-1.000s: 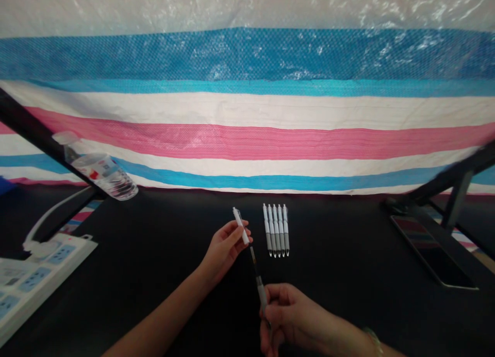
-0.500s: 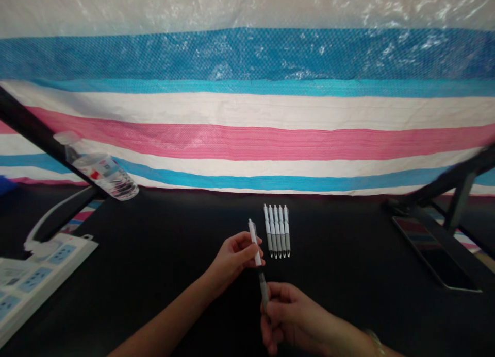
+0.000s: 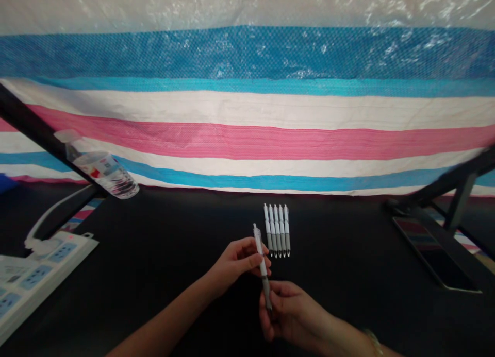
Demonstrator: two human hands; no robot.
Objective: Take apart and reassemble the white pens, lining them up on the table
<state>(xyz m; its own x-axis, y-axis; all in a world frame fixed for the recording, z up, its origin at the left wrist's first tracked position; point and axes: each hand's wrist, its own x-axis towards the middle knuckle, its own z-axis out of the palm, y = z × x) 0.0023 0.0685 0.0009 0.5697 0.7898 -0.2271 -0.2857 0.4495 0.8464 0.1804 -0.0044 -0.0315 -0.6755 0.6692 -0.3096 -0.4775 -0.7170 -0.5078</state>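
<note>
I've L hand (image 3: 240,261) pinching pen (image 3: 263,270) by white barrel (image 3: 259,239), R hand (image 3: 286,306) pinching its grey grip (image 3: 266,289); pen's just near-left of 5-pen row (image 3: 278,231). Poss. risk: hands tilting out of line cd bend it; L fingers brushing row cd scatter it.

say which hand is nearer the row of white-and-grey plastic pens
Left: the left hand is by the near left end of the pen row; the right hand is farther off, lower in view.

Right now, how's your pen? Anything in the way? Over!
Left grip on the white barrel, right grip on the grey section. Pen: parts appear to meet. Nothing visibly blocking; five pens lined up just beyond.
</note>
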